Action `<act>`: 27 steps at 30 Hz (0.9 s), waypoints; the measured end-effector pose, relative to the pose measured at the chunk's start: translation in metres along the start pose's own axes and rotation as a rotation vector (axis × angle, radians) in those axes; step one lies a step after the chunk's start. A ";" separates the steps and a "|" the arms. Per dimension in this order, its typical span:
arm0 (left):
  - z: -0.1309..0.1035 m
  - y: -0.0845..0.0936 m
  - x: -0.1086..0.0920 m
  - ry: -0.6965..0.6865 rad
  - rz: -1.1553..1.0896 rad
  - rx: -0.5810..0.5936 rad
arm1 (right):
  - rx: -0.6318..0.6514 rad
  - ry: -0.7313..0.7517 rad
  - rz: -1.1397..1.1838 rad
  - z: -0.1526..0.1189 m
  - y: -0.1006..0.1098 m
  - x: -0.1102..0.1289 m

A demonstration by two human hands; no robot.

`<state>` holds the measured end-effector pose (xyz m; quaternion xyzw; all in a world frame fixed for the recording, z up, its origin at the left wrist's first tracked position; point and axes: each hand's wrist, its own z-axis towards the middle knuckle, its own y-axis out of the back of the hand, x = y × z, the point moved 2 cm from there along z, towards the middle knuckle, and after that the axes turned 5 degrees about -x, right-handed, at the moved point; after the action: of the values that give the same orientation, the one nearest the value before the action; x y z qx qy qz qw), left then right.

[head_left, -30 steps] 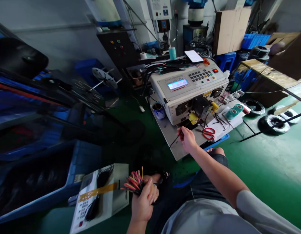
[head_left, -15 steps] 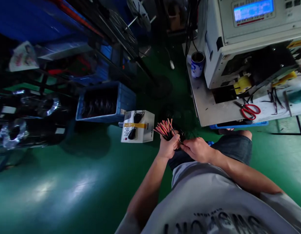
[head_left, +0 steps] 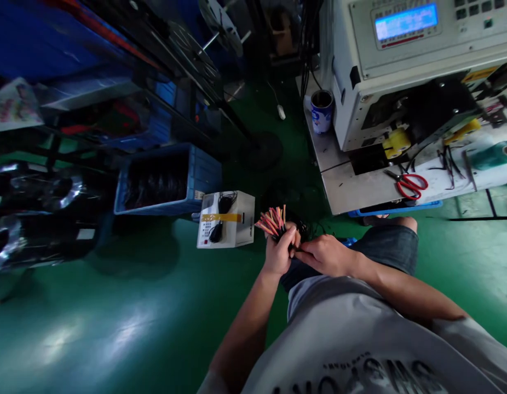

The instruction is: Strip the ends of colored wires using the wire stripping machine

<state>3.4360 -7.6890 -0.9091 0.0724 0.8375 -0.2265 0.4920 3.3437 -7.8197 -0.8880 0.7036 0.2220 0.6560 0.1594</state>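
Note:
My left hand (head_left: 279, 250) is wrapped round a bundle of black cables (head_left: 271, 223), whose stripped ends fan out in red, orange and yellow wires toward the upper left. Close against it, my right hand (head_left: 325, 254) is closed, thumb and finger pinching a thin black cable (head_left: 297, 249) beside the bundle. The fingers hide most of that cable. Dark cable lengths (head_left: 306, 227) trail behind the hands, though their far ends are lost in shadow.
To the right stands a bench (head_left: 352, 189) with a wire-processing machine (head_left: 347, 82), a blue-white can (head_left: 321, 112) and red-handled scissors (head_left: 412, 186). On the left are a white box (head_left: 245, 221) with taped cables and a blue crate (head_left: 206, 169). Wrapped black coils (head_left: 52, 235) lie further left.
My right hand has drawn in closer to my left, and less of the black cable shows between them. The view has shifted slightly; the bundle stays in my left hand.

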 end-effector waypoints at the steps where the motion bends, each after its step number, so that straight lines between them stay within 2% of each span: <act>1: 0.000 0.001 -0.001 -0.011 -0.009 0.013 | -0.005 0.003 0.029 0.000 0.005 -0.004; 3: 0.001 0.003 -0.002 -0.026 -0.050 0.017 | -0.065 -0.028 0.114 0.004 0.022 -0.020; 4: 0.002 0.005 -0.002 -0.022 -0.075 0.018 | -0.140 -0.082 0.184 0.007 0.034 -0.031; 5: 0.003 0.007 -0.001 -0.003 -0.095 0.024 | -0.254 -0.169 0.277 0.011 0.049 -0.044; 8: 0.008 0.012 0.004 0.091 -0.101 0.081 | -0.736 -0.464 0.653 0.025 0.098 -0.081; 10: 0.009 0.014 0.008 0.123 -0.083 0.125 | -0.972 -0.490 0.927 0.035 0.123 -0.092; 11: 0.009 0.014 0.009 0.124 -0.078 0.139 | -1.026 -0.445 1.045 0.041 0.131 -0.094; 14: 0.006 0.013 0.007 0.100 -0.073 0.140 | -1.046 -0.316 1.276 0.054 0.141 -0.088; 16: 0.003 0.012 0.004 0.093 -0.064 0.141 | -1.053 -0.310 1.332 0.057 0.141 -0.083; 21: -0.002 0.009 -0.004 0.097 -0.061 0.112 | -1.107 -0.343 1.347 0.055 0.140 -0.084; 27: 0.001 0.008 -0.002 0.093 -0.068 0.074 | -1.145 -0.368 1.343 0.054 0.147 -0.087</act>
<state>3.4401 -7.6818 -0.9105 0.0725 0.8526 -0.2701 0.4415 3.4095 -7.9863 -0.8910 0.5918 -0.6254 0.4983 0.1016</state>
